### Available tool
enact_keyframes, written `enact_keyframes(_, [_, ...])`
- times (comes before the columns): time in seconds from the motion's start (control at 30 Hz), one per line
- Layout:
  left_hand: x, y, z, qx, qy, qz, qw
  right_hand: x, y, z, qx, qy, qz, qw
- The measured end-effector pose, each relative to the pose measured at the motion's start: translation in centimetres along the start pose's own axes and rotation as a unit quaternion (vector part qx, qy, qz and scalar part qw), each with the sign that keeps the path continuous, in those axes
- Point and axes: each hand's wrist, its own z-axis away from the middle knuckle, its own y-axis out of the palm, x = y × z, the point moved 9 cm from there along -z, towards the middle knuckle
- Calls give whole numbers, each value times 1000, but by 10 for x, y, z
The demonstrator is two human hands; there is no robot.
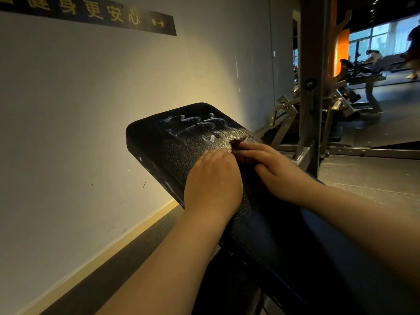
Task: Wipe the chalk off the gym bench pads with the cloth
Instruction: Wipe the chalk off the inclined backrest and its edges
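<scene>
Dim gym, pale wall (pixel 91 110) beside a black bench pad (pixel 159 144) with white chalk (pixel 195 127) at its far end; left hand (pixel 213 178) and right hand (pixel 275 171) press flat, fingers straight, on a small dark cloth (pixel 238 142) near the chalk, likely soft, light, best pinned under palms.

Cloth (pixel 239 142): only brown corner shows past fingertips; rest hidden under left hand (pixel 213 178) and right hand (pixel 276 170). Left hand's fingers foreshortened; whether they pinch cloth or lie flat cannot be told. Bench pad (pixel 181 142): near end lost in shadow, cut off by bottom edge, as are both forearms. Wall banner (pixel 91 12): cut off by top and left edges. Far figure (pixel 372 55) by windows: blurred, too small to make out.
</scene>
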Motion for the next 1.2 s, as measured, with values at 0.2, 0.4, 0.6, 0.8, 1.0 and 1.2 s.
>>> enact_keyframes(0.2, [0, 1, 0, 3, 2, -2, 1000, -17, -3, -34, -48, 100, 22, 994])
enact_keyframes(0.4, [2, 0, -1, -14, -3, 5, 1000, 20, 6, 6, 13, -27, 5, 1000])
enact_keyframes(0.6, [1, 0, -1, -5, -6, -6, 1000, -18, -3, -39, -42, 97, 18, 994])
enact_keyframes(0.8, [3, -1, -1, -11, -13, 0, 1000, 17, 9, -16, -12, -4, -1, 1000])
enact_keyframes(1.0, [2, 1, -1, -5, -15, -1, 1000, -24, -7, -26, -16, 61, 21, 998])
enact_keyframes(1.2, [2, 0, -1, -11, -11, -8, 1000, -4, 1, -33, -31, 56, 9, 998])
